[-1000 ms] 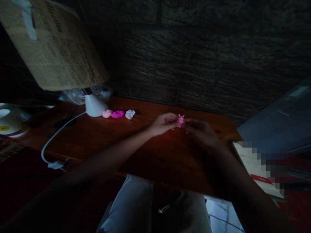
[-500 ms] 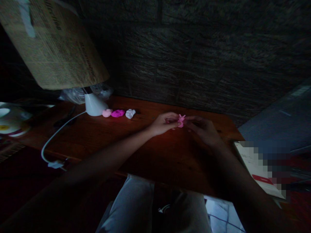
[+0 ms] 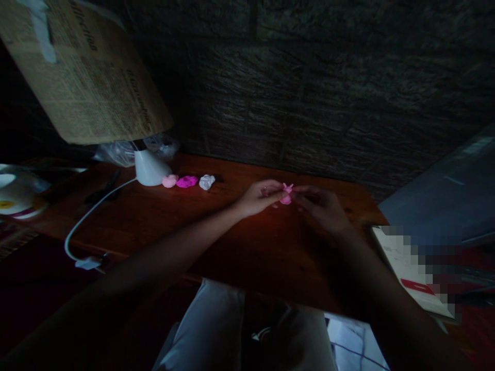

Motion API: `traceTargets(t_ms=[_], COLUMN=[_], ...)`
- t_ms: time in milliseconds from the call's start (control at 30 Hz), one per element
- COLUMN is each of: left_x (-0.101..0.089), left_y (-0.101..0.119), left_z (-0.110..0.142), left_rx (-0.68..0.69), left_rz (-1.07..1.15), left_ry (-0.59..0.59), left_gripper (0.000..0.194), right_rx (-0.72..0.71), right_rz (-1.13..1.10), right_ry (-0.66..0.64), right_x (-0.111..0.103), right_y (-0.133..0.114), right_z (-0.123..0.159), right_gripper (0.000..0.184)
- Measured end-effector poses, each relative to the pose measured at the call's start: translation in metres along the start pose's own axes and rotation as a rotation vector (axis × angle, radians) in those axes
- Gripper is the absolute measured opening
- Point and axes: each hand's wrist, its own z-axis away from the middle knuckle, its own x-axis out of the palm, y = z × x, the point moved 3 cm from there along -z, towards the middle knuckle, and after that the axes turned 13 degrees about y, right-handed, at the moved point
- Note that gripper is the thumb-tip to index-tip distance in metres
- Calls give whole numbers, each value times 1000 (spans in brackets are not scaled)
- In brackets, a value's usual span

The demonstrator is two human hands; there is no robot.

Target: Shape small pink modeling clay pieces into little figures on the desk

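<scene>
A small pink clay figure point(image 3: 285, 199) with two ear-like points on top is held over the wooden table. My left hand point(image 3: 257, 198) is closed on it from the left, the thumb lying across its middle. From the right, my right hand point(image 3: 323, 206) pinches at the figure's side with finger and thumb; its fingertips are dim and partly hidden. To the left, a pale pink lump point(image 3: 170, 181), a bright magenta lump point(image 3: 187, 181) and a whitish lump point(image 3: 207, 182) of what looks like clay lie in a row on the table.
A lamp with a newsprint-covered shade point(image 3: 104, 77) and white base point(image 3: 150, 170) stands at the left, its white cable point(image 3: 79, 229) running over the front edge. A white cup point(image 3: 11, 196) is far left. Right is a book-like item point(image 3: 400, 268); behind rises a dark wall point(image 3: 270, 93).
The pink figure has turned slightly between my fingers, showing a rounder lower part. My right fingertips have shifted a little at its side; the lumps stay put.
</scene>
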Motion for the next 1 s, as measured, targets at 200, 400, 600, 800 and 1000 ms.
traceTargets(t_ms=[200, 400, 600, 800, 1000], left_x=[-1, -3, -2, -5, -11], left_y=[-2, -6, -8, -7, 8], left_z=[-1, -3, -4, -3, 1], left_rx=[20, -2, -33, 70, 373], left_rz=[-19, 0, 30, -146, -552], left_ry=[-9, -4, -10, 50, 129], left_gripper=[44, 37, 31, 31, 19], right_rx=[9, -6, 10, 21, -10], right_rz=[41, -6, 8, 74, 199], right_ry=[-3, -18, -33, 64, 170], right_x=[-1, 3, 3, -22, -52], right_y=[1, 3, 7, 19, 48], right_z=[0, 1, 0, -14, -31], right_gripper=[44, 43, 46, 50, 52])
